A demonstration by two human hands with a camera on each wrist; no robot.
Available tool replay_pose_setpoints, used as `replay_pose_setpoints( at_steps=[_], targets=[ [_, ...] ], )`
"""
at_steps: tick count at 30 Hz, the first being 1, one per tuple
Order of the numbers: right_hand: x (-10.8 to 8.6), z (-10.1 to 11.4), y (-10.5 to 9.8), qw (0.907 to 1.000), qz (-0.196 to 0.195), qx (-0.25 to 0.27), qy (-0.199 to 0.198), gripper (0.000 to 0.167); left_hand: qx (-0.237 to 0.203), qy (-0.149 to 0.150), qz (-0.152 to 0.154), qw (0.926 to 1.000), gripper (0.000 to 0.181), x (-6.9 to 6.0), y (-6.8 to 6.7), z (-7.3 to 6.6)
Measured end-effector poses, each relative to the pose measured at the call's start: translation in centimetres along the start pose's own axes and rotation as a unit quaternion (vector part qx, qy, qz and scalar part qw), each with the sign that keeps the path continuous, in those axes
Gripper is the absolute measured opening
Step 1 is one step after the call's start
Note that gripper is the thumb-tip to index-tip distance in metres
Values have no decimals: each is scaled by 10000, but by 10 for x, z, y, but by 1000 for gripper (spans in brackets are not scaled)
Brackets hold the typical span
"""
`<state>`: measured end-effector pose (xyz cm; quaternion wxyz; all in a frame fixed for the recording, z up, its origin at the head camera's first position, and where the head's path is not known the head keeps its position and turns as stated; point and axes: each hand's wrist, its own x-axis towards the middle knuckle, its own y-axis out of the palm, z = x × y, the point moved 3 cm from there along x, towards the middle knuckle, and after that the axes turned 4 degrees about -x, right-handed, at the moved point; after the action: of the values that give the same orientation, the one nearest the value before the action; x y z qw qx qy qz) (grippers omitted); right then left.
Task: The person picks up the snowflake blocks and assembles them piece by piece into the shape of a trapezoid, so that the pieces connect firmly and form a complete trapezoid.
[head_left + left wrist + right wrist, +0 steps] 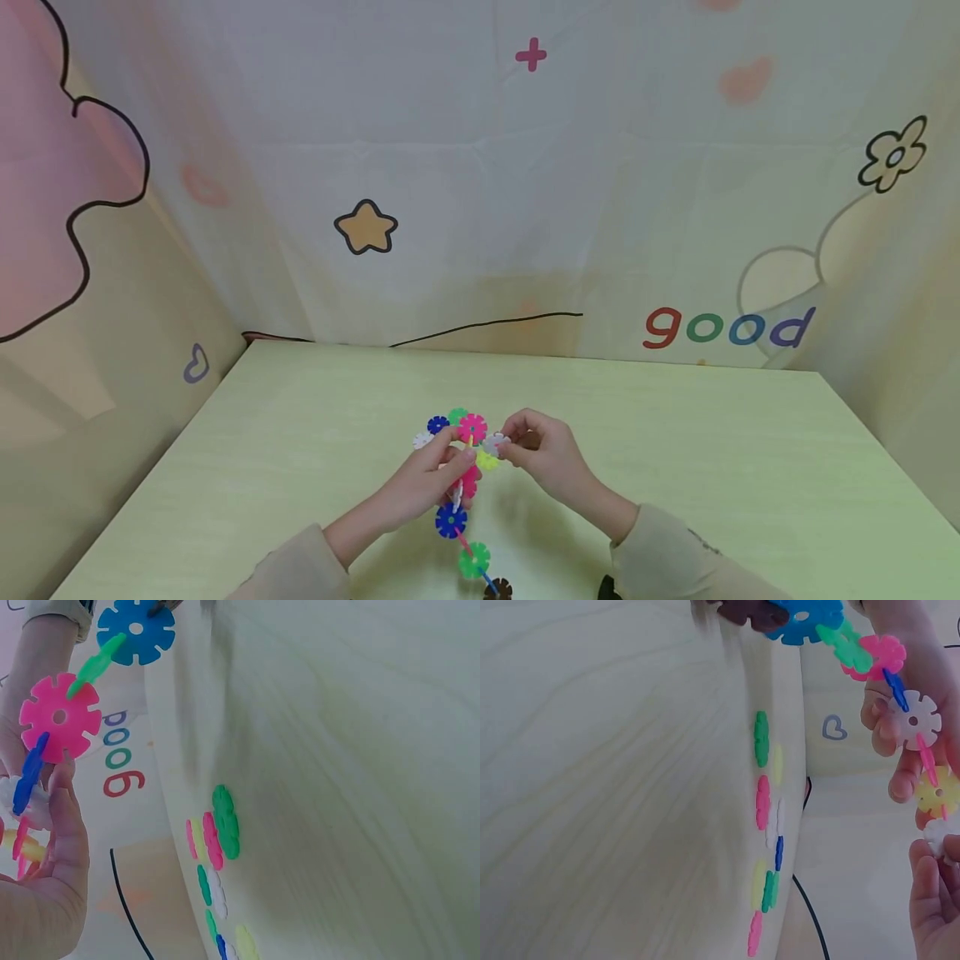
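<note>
Pinching left hand (420, 487): thumb and fingers closed together on the chain (451, 520), near its upper end.
Loose discs (438, 425): lying on the counter (697, 467), at 12 to 1 o'clock beyond the left hand; white, blue and green ones show in the head view, and the wrist views add pink and yellow. They look like unused stock, so more could be joined.
Chain: roughly nine discs of mixed colours, slotted edge into edge, running from the left fingers towards 5 to 6 o'clock and ending in the brown disc (498, 590) at the head view's lower edge. This stretch seems done.
Pink disc (472, 427): the chain's upper end, between 1 and 2 o'clock from the left hand.
White disc (496, 443): between the hands, at 4 o'clock from the pink disc, seemingly touching it; whether its slot is seated I cannot tell, so this joint is probably the unfinished one.
Right hand (551, 457): between 2 and 3 o'clock from the left; thumb and forefinger closed on the white disc's edge.
</note>
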<state>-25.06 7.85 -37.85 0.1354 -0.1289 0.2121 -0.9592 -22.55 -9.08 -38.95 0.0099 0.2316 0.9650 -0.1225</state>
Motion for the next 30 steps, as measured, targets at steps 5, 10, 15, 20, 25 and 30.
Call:
replay_pose_setpoints(
  at_steps=[5,10,15,20,25,30],
  targets=[
    [0,-1,1,9999,-87,53,41,12,144,16,-130,9998,43,1,0,-2],
    [-1,-1,1,9999,-106,59,-17,11,468,47,-320,9984,42,3,-1,-1],
    [-1,-2,1,9999,-118,52,-53,11,634,133,-433,9970,44,4,-1,0],
    [-2,-3,0,9998,-172,118,4,11,452,131,-447,9979,50,4,0,1],
    [-2,-4,-1,9996,-272,102,7,10,73,53,-327,9994,55,1,3,-1],
    [-3,-4,0,9993,-363,77,-11,11,-52,51,-329,9994,60,-1,5,-4]
  ],
)
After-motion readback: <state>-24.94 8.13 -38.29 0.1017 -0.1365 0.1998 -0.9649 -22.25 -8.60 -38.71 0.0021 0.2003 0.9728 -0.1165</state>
